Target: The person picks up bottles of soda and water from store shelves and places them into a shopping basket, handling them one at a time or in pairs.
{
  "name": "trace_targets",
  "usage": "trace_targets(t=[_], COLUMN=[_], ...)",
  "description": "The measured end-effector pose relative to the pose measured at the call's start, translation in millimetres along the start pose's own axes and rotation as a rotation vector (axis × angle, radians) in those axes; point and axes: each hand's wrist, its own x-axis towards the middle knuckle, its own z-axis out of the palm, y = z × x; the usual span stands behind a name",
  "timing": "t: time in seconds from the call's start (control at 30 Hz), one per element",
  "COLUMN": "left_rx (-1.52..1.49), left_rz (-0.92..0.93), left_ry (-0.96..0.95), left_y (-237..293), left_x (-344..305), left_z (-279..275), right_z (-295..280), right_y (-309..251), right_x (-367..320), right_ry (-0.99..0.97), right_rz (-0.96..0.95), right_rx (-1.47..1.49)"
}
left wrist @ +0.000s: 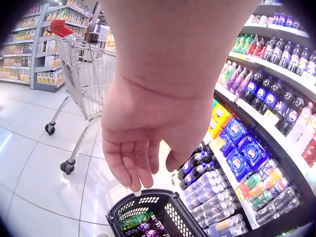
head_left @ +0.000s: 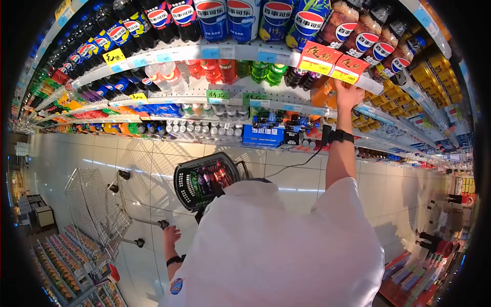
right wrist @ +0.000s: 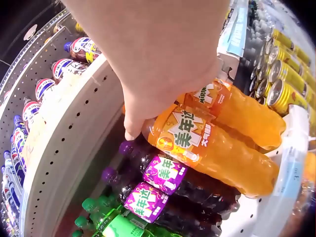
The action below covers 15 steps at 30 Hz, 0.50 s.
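Observation:
My right hand (head_left: 349, 95) reaches under the shelf edge with two red and yellow price signs (head_left: 327, 62). In the right wrist view that hand (right wrist: 163, 74) grips the neck end of an orange soda bottle (right wrist: 222, 153), its thumb beside the neck and the other fingers hidden. Another orange soda bottle (right wrist: 252, 113) stands alongside it. Purple-capped grape soda bottles (right wrist: 165, 173) are on the other side. My left hand (left wrist: 148, 133) hangs loosely above a black shopping basket (left wrist: 165, 193), holding nothing. Green, purple and red drink bottles (head_left: 207, 176) lie inside the basket.
A wire shopping cart (head_left: 94, 204) stands on the tiled floor to the left. Cola bottles (head_left: 209, 20) line the shelf above, and yellow cans (right wrist: 284, 94) sit right of the orange bottles. A cable (head_left: 302, 162) hangs from the right wrist. Other people (head_left: 434, 243) are far right.

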Motion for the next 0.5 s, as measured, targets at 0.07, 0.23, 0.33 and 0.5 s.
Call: trace_targets(t=[0.07,0.23,0.33,0.5], left_rx=[0.015,0.107,0.128,0.164], left_rz=[-0.010,-0.008,-0.003,0.015], left_ry=[-0.003,-0.028,-0.044,-0.071], left_y=[6.7,30.1,40.5,50.6], left_x=[-4.1,-12.1,-7.9,-1.8], left_z=[7.6,24.9,30.1,37.3], right_z=[4.8,13.5,15.5,-1.9], right_y=[3.6,6.6,1.8,-12.3], right_x=[1.9,2.0,2.9,7.3], right_ry=[-0.018,-0.038,-0.014,-0.016], right_rz=[0.028,0.124,0.109,0.040], right_rx=[-0.058,-0.057,-0.030,0.080])
